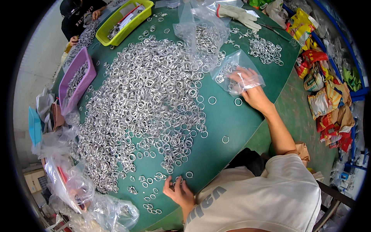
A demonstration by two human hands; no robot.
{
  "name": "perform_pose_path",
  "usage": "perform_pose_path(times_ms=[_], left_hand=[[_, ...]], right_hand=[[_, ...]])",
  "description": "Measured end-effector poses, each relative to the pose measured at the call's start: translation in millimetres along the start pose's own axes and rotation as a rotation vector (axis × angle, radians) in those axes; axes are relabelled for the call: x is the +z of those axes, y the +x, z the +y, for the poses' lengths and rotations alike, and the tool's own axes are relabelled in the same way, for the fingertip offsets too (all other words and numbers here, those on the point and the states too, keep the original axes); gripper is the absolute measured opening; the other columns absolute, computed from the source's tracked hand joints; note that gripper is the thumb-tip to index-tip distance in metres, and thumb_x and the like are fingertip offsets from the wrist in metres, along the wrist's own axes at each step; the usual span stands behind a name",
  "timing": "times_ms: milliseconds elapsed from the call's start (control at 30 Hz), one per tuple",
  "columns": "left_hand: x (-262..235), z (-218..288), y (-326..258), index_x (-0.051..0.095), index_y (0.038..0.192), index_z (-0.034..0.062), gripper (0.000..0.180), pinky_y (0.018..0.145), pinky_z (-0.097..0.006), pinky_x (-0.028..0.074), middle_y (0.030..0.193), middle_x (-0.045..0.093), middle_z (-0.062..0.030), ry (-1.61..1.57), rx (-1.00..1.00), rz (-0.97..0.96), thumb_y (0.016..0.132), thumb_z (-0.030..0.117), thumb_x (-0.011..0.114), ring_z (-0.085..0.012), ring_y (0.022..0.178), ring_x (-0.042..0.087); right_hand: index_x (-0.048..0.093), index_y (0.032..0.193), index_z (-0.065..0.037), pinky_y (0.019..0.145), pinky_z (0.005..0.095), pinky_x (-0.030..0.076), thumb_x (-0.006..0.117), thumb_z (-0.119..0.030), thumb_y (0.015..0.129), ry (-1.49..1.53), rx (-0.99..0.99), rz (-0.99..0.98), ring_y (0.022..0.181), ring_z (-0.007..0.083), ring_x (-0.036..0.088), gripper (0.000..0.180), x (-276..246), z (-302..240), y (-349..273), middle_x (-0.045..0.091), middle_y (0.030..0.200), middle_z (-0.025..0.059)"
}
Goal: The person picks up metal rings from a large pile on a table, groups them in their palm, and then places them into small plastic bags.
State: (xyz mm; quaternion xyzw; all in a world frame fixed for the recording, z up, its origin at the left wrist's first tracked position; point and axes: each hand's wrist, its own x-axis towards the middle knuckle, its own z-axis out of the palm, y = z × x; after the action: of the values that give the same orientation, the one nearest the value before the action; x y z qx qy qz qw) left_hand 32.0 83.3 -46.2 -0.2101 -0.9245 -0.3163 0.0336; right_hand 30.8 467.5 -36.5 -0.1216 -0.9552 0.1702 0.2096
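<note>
Head view: right hand (253,92) grips a clear plastic bag of silver metal rings (237,73) upper right of centre; left hand (177,190), fingers spread loose, touches scattered rings (154,178) at the bottom. A tilted bag might spill onto the green table (228,116).

Green table (232,127): heap of silver rings (147,100), plastic bags (203,33), trays (75,79).
</note>
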Motion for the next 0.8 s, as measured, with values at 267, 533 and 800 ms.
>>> perform_pose_path(times_ms=[267, 533, 800], left_hand=[[2, -2, -1, 0.06, 0.098, 0.0072, 0.031, 0.077, -0.035, 0.039, 0.117, 0.044, -0.0151, -0.03, -0.013, 0.013, 0.072, -0.009, 0.058, -0.0273, 0.093, 0.042], [1, -1, -1, 0.06, 0.097, 0.0069, 0.029, 0.075, -0.035, 0.039, 0.116, 0.044, -0.0155, -0.012, -0.028, -0.001, 0.072, -0.007, 0.058, -0.0272, 0.091, 0.043], [0, 1, 1, 0.061, 0.096, 0.0067, 0.027, 0.075, -0.035, 0.039, 0.116, 0.044, -0.0152, 0.009, -0.031, -0.01, 0.073, -0.007, 0.058, -0.0269, 0.09, 0.043]], right_hand=[[0.06, 0.094, -0.009, 0.092, 0.0432, 0.033, 0.059, -0.008, 0.075, 0.007, 0.037, 0.085, 0.101, 0.0273, 0.048, 0.02, 7, 11, 1, 0.055, 0.106, 0.0076], [0.06, 0.108, -0.019, 0.077, 0.0359, 0.033, 0.063, -0.017, 0.073, -0.236, -0.074, -0.06, 0.091, 0.0223, 0.047, 0.035, -1, -1, 16, 0.055, 0.097, 0.0032], [0.065, 0.095, -0.02, 0.076, 0.0371, 0.029, 0.066, -0.033, 0.068, -0.16, 0.015, -0.031, 0.085, 0.0203, 0.045, 0.029, 12, 2, 25, 0.049, 0.084, 0.0019]])
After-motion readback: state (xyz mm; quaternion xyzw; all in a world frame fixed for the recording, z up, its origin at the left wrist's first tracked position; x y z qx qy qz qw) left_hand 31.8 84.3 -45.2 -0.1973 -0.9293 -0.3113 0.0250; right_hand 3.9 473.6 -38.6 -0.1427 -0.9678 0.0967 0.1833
